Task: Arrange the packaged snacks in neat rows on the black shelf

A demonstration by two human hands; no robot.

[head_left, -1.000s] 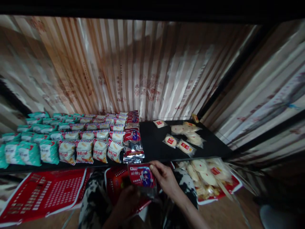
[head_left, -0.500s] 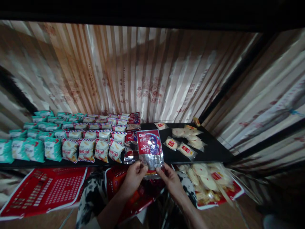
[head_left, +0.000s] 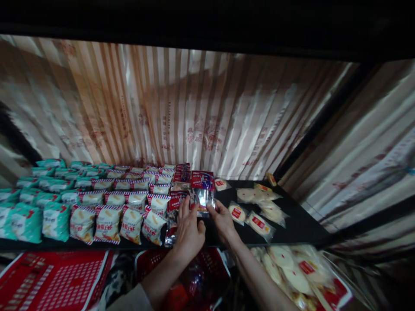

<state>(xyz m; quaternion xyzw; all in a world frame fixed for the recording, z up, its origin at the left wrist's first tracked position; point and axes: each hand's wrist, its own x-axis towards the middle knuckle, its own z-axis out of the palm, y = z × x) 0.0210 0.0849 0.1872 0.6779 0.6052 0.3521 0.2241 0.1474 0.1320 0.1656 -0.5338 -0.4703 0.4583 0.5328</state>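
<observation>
A red and silver snack packet (head_left: 203,188) lies tilted on the black shelf, its front edge pinched at the right corner by my right hand (head_left: 223,221). My left hand (head_left: 189,231) is open, fingers stretched forward over the front red and silver packet (head_left: 173,216) of the row to the left. Its fingertips are close to the held packet's left edge; whether they touch it I cannot tell. Farther left stand rows of white shrimp-snack bags (head_left: 108,223) with striped edges.
Green snack bags (head_left: 56,221) fill the shelf's left end. Flat clear-wrapped round packs (head_left: 261,224) lie scattered on the right of the black shelf (head_left: 301,220). Below are red baskets (head_left: 65,280), one holding more round packs (head_left: 296,276). Corrugated sheeting (head_left: 207,108) backs the shelf; a dark beam (head_left: 207,26) spans above.
Both hands have moved forward over the shelf. The packet, held up in front of the shelf by both hands before, now rests beside the red packets. My left hand has opened and shifted left.
</observation>
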